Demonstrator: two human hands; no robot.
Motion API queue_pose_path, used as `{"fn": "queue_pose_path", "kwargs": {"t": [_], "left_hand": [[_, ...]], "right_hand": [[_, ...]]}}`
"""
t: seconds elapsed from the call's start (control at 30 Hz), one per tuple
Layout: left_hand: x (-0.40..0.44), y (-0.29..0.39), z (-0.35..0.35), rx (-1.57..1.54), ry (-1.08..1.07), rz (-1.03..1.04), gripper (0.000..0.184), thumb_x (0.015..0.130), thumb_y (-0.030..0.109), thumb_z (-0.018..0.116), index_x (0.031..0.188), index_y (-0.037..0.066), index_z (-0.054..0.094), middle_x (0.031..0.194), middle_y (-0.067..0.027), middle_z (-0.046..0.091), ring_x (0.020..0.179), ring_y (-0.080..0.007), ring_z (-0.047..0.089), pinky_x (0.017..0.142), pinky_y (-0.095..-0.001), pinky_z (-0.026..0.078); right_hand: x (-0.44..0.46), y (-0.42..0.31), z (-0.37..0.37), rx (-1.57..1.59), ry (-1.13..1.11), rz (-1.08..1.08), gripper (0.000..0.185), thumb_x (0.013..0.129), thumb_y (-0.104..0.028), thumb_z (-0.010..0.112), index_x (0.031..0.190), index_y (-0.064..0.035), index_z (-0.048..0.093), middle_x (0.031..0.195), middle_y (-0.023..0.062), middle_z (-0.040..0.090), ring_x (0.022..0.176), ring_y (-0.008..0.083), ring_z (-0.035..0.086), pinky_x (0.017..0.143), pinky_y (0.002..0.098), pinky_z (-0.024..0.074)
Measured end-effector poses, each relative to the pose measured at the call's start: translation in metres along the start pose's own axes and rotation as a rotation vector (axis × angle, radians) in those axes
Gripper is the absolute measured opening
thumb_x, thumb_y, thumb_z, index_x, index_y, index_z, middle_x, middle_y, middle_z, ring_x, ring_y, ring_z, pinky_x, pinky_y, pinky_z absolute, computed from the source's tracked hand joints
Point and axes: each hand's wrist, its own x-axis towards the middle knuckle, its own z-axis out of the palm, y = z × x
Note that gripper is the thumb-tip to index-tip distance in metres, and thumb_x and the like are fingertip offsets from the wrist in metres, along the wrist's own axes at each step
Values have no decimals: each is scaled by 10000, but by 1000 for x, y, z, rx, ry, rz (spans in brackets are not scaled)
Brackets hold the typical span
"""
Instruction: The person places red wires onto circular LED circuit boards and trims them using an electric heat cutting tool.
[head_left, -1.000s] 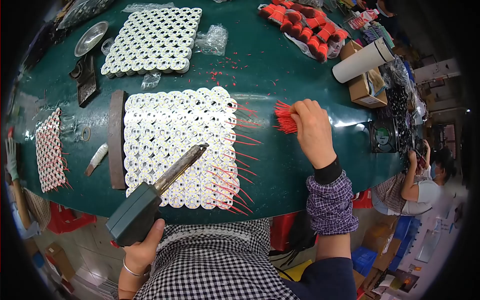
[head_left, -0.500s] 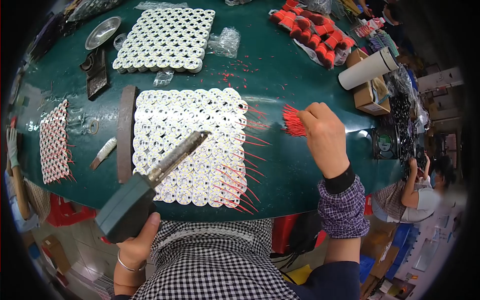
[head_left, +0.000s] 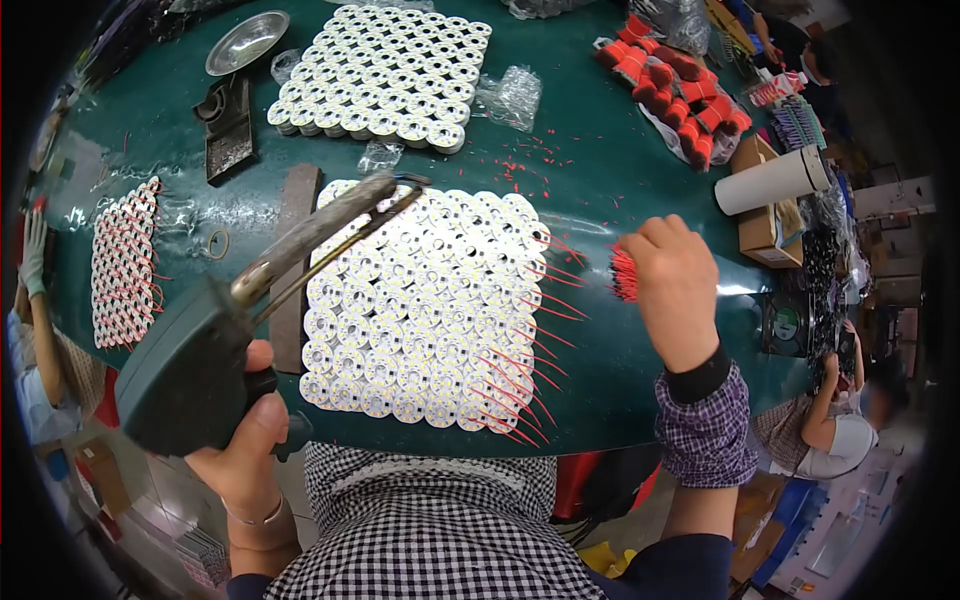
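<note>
My left hand [head_left: 245, 450] is wrapped round the handle of a dark green soldering gun [head_left: 180, 370]. Its long metal barrel slants over a panel of round white LED boards [head_left: 420, 330], the tip above the panel's far edge. Red wires [head_left: 548, 352] stick out from the boards along the panel's right side. At the right, my right hand [head_left: 675, 290] has its fingers closed at a bundle of short red wires [head_left: 624, 275] on the table. The fingertips are partly hidden, as is how many wires they pinch.
A dark bar [head_left: 296, 250] lies along the panel's left edge. Stacked LED boards [head_left: 385, 75], a metal dish [head_left: 247, 45] and a dark metal tray [head_left: 232, 140] are farther back. A wired panel [head_left: 125, 265] sits left; a white tumbler [head_left: 770, 180] and red wire bundles [head_left: 680, 90] sit right. Co-workers are at both sides.
The soldering gun has risen and tilted, its tip going from over the middle of the panel to its far edge. My right hand stays at the wire bundle. The whole view has shifted.
</note>
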Motion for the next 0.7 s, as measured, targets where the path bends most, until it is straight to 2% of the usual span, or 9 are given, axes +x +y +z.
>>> {"fn": "queue_pose_path", "kwargs": {"t": [0.03,0.07,0.23,0.3,0.33,0.47,0.6,0.67,0.7], "left_hand": [[3,4,4,-22,-3,-60,493,770,29,644,1231,-105,531,1038,-193,625,505,-105,469,428,-228,370],[7,10,-1,-178,-106,-170,543,725,-52,741,1250,-58,603,1084,-160,708,839,-173,666,705,-266,542],[19,1,27,-104,-208,-198,513,723,-48,778,1217,-50,639,1082,-134,714,956,-206,682,869,-307,542],[21,0,39,-15,-172,-172,515,719,-86,691,1224,-73,594,1024,-165,700,575,-116,563,455,-215,419],[24,4,38,10,-232,-218,512,721,-89,739,1219,-57,624,1058,-138,709,704,-150,646,577,-245,518],[30,-5,38,124,-426,-120,501,757,-78,783,1237,-21,647,1105,-99,714,1014,-200,681,938,-340,534],[34,-13,49,154,-486,-111,471,767,-68,788,1218,-21,658,1103,-89,714,989,-181,680,908,-324,540],[35,-19,58,174,-391,-12,195,775,21,802,954,-9,731,827,-40,717,686,-79,631,630,-244,511],[36,-19,60,176,-394,-14,195,775,21,802,954,-9,731,827,-40,717,686,-79,631,630,-244,511]], "right_hand": [[3,-2,-3,101,113,64,114,684,-25,671,793,-47,696,802,56,612,781,238,593,648,355,458],[7,-8,-3,246,175,95,175,702,21,674,867,-33,704,844,71,631,788,257,598,664,374,476],[28,-54,21,629,231,108,167,797,75,712,937,-17,703,895,109,674,817,284,632,690,365,506],[30,-63,38,686,269,147,207,758,79,681,939,-22,686,891,95,648,821,279,619,687,382,514],[29,-65,42,662,256,160,219,757,84,695,950,-20,690,908,94,656,828,274,624,694,379,519],[24,-65,52,631,240,194,245,754,84,700,977,-17,698,924,89,664,829,265,630,692,375,523],[22,-62,52,577,276,172,264,745,91,708,993,-1,697,920,94,660,810,260,631,677,370,523],[19,-61,49,565,273,169,264,742,94,709,991,8,694,915,98,657,801,261,630,669,367,523],[17,-61,48,561,282,175,263,739,96,709,988,13,691,913,101,654,791,262,629,661,365,522]]}}
